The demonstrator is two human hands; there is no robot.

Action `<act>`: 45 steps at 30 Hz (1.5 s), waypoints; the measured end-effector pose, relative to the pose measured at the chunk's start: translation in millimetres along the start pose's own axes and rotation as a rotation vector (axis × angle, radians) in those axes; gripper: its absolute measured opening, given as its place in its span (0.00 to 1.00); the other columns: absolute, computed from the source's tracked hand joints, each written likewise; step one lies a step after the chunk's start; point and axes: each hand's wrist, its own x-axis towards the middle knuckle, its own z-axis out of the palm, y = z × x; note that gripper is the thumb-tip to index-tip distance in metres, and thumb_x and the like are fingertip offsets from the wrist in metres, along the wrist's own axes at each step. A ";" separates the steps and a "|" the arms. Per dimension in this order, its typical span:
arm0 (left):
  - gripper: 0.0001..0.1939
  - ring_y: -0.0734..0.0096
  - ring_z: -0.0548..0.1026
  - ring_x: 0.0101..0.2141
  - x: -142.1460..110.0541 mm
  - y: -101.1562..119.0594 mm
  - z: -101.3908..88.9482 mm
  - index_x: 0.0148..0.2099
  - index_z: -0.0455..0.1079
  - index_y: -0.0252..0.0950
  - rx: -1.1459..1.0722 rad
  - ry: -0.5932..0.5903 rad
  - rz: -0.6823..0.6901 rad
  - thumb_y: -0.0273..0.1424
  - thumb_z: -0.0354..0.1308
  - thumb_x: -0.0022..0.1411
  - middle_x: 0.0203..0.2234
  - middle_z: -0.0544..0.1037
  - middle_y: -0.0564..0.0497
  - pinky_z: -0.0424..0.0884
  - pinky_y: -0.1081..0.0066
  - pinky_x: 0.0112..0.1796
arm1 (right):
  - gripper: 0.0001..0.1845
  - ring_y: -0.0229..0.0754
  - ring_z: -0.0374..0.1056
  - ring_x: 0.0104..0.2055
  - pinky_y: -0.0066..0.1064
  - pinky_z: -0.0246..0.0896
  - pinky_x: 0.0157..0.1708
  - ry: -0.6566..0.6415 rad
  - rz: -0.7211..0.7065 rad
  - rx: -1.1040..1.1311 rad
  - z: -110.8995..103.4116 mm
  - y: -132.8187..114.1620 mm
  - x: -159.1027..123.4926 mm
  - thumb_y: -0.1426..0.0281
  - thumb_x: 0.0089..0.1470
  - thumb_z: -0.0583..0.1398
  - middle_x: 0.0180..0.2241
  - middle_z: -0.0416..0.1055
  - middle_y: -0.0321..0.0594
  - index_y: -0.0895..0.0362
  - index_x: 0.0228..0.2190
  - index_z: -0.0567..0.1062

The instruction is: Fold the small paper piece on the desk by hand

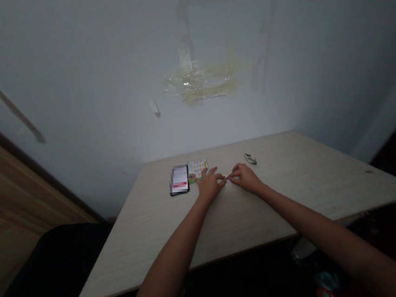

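My left hand (210, 183) and my right hand (245, 177) meet over the middle of the table, fingertips almost touching. Between them is a tiny pale piece (226, 178), pinched from both sides by thumb and forefinger; it is too small to make out its kind. The other fingers of my left hand are spread, reaching over the lower right part of a printed card or booklet (197, 166) with green edges. Left of that lies a phone (179, 180) with a lit, blurred screen. Beyond my right hand rests a small crumpled wrapper (250, 158), green and white.
The pale wooden table (149, 228) stands against a grey-white wall (107, 82) with old yellowed tape (209, 82) on it. A dark chair-like shape (64, 254) is at the left. Beneath the table's front edge it is dark, with some things half visible at the right.
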 end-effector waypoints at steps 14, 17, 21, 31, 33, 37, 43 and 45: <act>0.11 0.48 0.56 0.63 -0.4 -3.6 -5.6 0.47 0.78 0.55 -0.045 0.037 -0.003 0.43 0.58 0.63 0.61 0.68 0.55 0.39 0.30 0.60 | 0.12 0.45 0.70 0.46 0.37 0.62 0.49 -0.106 -0.221 -0.064 -5.4 -1.8 4.5 0.71 0.60 0.58 0.41 0.77 0.45 0.54 0.40 0.82; 0.12 0.53 0.61 0.61 -2.5 -1.7 -8.9 0.48 0.77 0.51 -0.048 0.061 0.052 0.39 0.55 0.66 0.56 0.74 0.52 0.36 0.31 0.61 | 0.12 0.45 0.69 0.43 0.36 0.61 0.46 -0.092 -0.193 -0.188 -5.8 -8.1 2.5 0.69 0.61 0.58 0.38 0.75 0.48 0.57 0.40 0.82; 0.13 0.59 0.66 0.58 -7.7 0.0 -11.4 0.50 0.75 0.49 -0.037 0.027 0.138 0.37 0.53 0.68 0.50 0.79 0.53 0.32 0.32 0.61 | 0.13 0.47 0.67 0.42 0.36 0.60 0.43 -0.064 -0.182 -0.257 -3.1 -11.3 0.8 0.67 0.62 0.58 0.35 0.73 0.49 0.59 0.39 0.82; 0.15 0.53 0.63 0.60 -12.8 0.2 -14.4 0.54 0.72 0.56 0.057 -0.015 0.171 0.40 0.51 0.68 0.53 0.77 0.56 0.26 0.26 0.57 | 0.12 0.48 0.65 0.55 0.44 0.61 0.56 -0.030 -0.271 0.036 -1.4 4.1 1.6 0.74 0.60 0.58 0.48 0.74 0.49 0.57 0.41 0.80; 0.15 0.53 0.63 0.60 -12.8 0.1 -15.1 0.54 0.72 0.56 0.065 -0.023 0.173 0.40 0.51 0.68 0.54 0.77 0.56 0.26 0.26 0.58 | 0.14 0.47 0.67 0.54 0.44 0.62 0.55 -0.058 -0.254 0.078 0.2 8.7 2.4 0.74 0.60 0.57 0.47 0.76 0.47 0.55 0.44 0.79; 0.16 0.53 0.62 0.61 -14.0 0.3 -15.1 0.55 0.72 0.55 0.059 -0.010 0.224 0.39 0.50 0.69 0.54 0.76 0.55 0.25 0.28 0.58 | 0.15 0.47 0.69 0.52 0.44 0.62 0.55 -0.069 -0.268 0.078 0.1 11.3 3.9 0.74 0.60 0.57 0.46 0.77 0.46 0.54 0.45 0.79; 0.16 0.53 0.62 0.61 -14.6 -1.0 -14.0 0.55 0.72 0.55 0.044 -0.010 0.252 0.40 0.49 0.70 0.54 0.77 0.55 0.21 0.28 0.57 | 0.15 0.47 0.68 0.51 0.42 0.63 0.54 -0.078 -0.310 0.044 -4.3 5.3 4.1 0.74 0.61 0.56 0.45 0.77 0.48 0.56 0.44 0.80; 0.16 0.53 0.62 0.61 -14.2 -2.7 -14.9 0.55 0.72 0.55 0.057 -0.013 0.244 0.40 0.48 0.70 0.53 0.77 0.55 0.21 0.29 0.58 | 0.15 0.47 0.67 0.53 0.44 0.61 0.55 -0.070 -0.331 0.051 -4.7 5.8 3.7 0.74 0.61 0.56 0.45 0.77 0.46 0.54 0.44 0.80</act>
